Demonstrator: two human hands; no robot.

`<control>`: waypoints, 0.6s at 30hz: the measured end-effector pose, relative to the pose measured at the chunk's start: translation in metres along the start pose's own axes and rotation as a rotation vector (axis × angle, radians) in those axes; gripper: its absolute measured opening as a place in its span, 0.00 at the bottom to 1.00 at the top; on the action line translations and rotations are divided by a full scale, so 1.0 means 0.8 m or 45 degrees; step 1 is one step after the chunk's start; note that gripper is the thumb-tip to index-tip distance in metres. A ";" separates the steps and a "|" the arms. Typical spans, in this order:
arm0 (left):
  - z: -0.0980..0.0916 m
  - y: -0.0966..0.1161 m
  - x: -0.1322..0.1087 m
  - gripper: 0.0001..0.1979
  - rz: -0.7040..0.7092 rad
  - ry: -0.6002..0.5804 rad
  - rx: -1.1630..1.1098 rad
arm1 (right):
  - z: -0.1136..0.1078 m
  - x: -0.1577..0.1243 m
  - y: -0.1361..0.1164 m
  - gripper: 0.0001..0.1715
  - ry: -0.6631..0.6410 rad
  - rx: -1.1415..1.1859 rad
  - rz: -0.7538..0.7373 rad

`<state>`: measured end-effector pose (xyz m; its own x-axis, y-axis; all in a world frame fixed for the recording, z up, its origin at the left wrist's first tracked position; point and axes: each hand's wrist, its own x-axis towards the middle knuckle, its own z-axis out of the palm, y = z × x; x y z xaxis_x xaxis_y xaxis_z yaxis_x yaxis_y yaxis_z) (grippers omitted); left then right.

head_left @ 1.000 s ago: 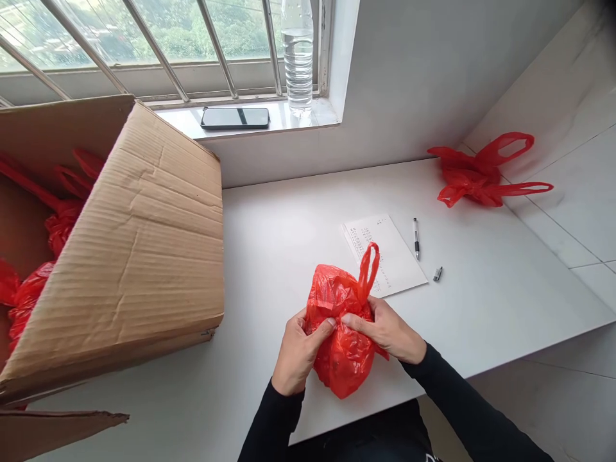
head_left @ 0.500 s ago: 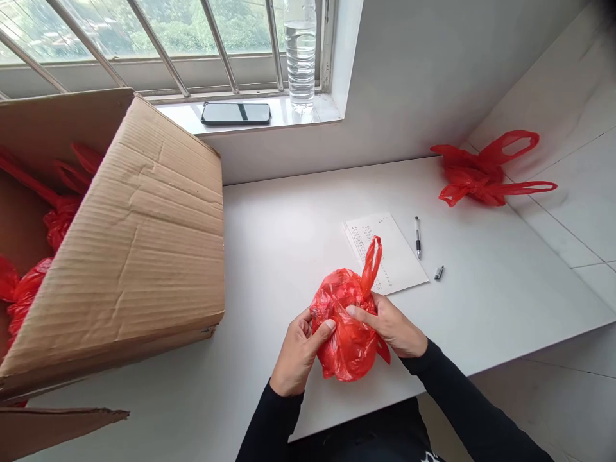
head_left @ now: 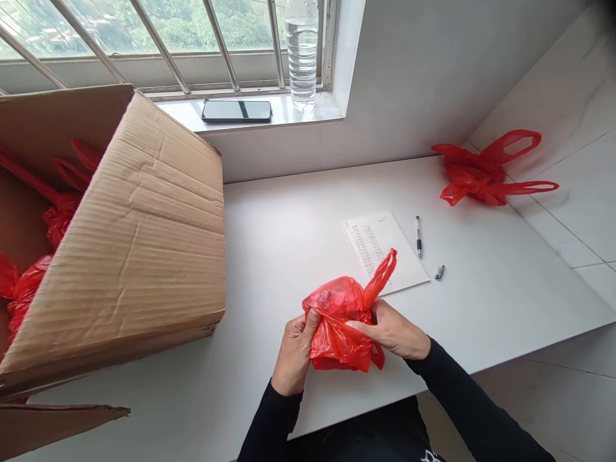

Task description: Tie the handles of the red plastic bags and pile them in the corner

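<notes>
Between my hands is a red plastic bag, bunched up, with a looped handle pointing up and right. My left hand grips its left edge, thumb pressed on the near face. My right hand grips the bag's right side close to the base of the handle, with the thumb lying across the front. A darker shape shows faintly through the upper part of the thin plastic, but I cannot make out what it is. Just beyond the bag lies a notepad with handwritten columns.
A large open cardboard box with red bags inside stands at left. Another red bag rests in the far right corner. A pen and its cap lie right of the notepad. The windowsill holds a phone and water bottle.
The bag has been turned and flattened in my hands, its handle now leaning further right. My left thumb has shifted to the bag's upper left edge.
</notes>
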<state>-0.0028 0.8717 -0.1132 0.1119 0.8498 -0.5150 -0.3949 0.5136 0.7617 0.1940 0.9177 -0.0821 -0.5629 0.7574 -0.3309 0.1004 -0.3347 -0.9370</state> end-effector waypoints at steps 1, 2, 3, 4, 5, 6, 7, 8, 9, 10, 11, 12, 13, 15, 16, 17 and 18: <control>0.000 0.001 -0.001 0.22 -0.002 -0.034 -0.018 | 0.000 0.000 0.000 0.17 0.026 0.009 -0.001; -0.001 0.001 -0.003 0.20 -0.007 -0.081 -0.033 | 0.000 0.001 0.001 0.17 0.058 0.036 0.002; -0.001 0.002 -0.004 0.18 -0.015 -0.138 -0.041 | 0.000 0.001 0.003 0.17 0.093 0.077 0.009; -0.001 0.003 -0.005 0.17 -0.021 -0.194 -0.040 | 0.000 0.001 0.004 0.18 0.132 0.124 0.019; -0.001 0.004 -0.006 0.17 -0.023 -0.242 -0.028 | 0.000 0.001 0.006 0.18 0.169 0.167 0.029; -0.001 0.005 -0.007 0.17 -0.018 -0.268 -0.009 | -0.001 0.001 0.007 0.18 0.201 0.198 0.036; 0.000 0.005 -0.008 0.18 -0.009 -0.272 0.009 | -0.001 0.001 0.008 0.18 0.215 0.213 0.037; 0.001 0.005 -0.007 0.19 0.001 -0.256 0.025 | -0.002 0.001 0.008 0.18 0.202 0.216 0.029; 0.003 0.004 -0.007 0.19 0.014 -0.223 0.035 | -0.002 0.000 0.007 0.19 0.159 0.209 0.020; 0.004 0.003 -0.006 0.19 0.024 -0.186 0.042 | -0.003 -0.001 0.006 0.20 0.097 0.194 0.011; 0.006 0.003 -0.005 0.19 0.029 -0.150 0.048 | -0.003 -0.002 0.004 0.22 0.030 0.166 0.004; 0.007 0.002 -0.004 0.19 0.030 -0.121 0.058 | -0.003 -0.003 0.003 0.23 -0.025 0.126 0.002; 0.007 0.001 -0.003 0.19 0.029 -0.100 0.070 | -0.004 -0.004 0.002 0.22 -0.053 0.076 0.008; 0.006 -0.001 -0.003 0.19 0.029 -0.069 0.091 | -0.004 -0.005 0.001 0.17 -0.042 -0.008 0.029; 0.005 -0.001 -0.003 0.19 0.032 -0.067 0.093 | -0.003 -0.005 0.001 0.16 -0.027 -0.019 0.037; 0.004 0.000 -0.004 0.20 0.038 -0.079 0.093 | -0.003 -0.004 0.002 0.15 -0.011 -0.011 0.042; 0.003 0.002 -0.005 0.20 0.045 -0.109 0.097 | -0.002 -0.004 0.003 0.15 0.008 0.009 0.041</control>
<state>-0.0014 0.8694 -0.1093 0.1782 0.8727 -0.4546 -0.3297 0.4882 0.8081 0.1974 0.9153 -0.0839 -0.5540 0.7499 -0.3617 0.1123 -0.3632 -0.9249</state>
